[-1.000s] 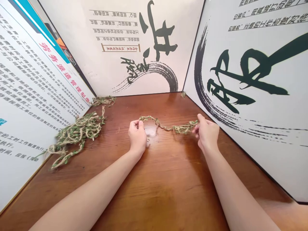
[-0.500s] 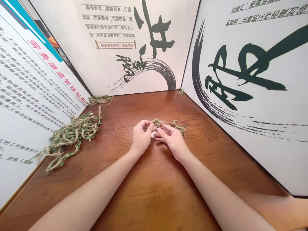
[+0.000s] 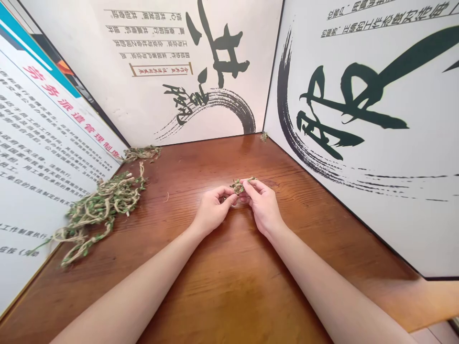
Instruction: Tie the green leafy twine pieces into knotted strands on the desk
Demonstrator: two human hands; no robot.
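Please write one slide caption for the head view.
Left hand and right hand together hold green-flecked twine over the brown wooden table.

The left hand (image 3: 211,209) and right hand (image 3: 265,208) meet nearly tip to tip, each closed in a pinch. The left thumb (image 3: 228,204) lies nearer the body than the left fingers (image 3: 221,191), which curl beyond it, its tip pointing toward the right hand. The right thumb (image 3: 251,191) angles away from the body toward its tip, with the right fingers (image 3: 260,185) bent around beyond it and fingertips showing beneath. Whether the two sets of fingertips touch is unclear. Behind the fingers, the left wrist (image 3: 196,229) and right wrist (image 3: 277,229) run into bare forearms (image 3: 150,274), which spread apart toward the body.
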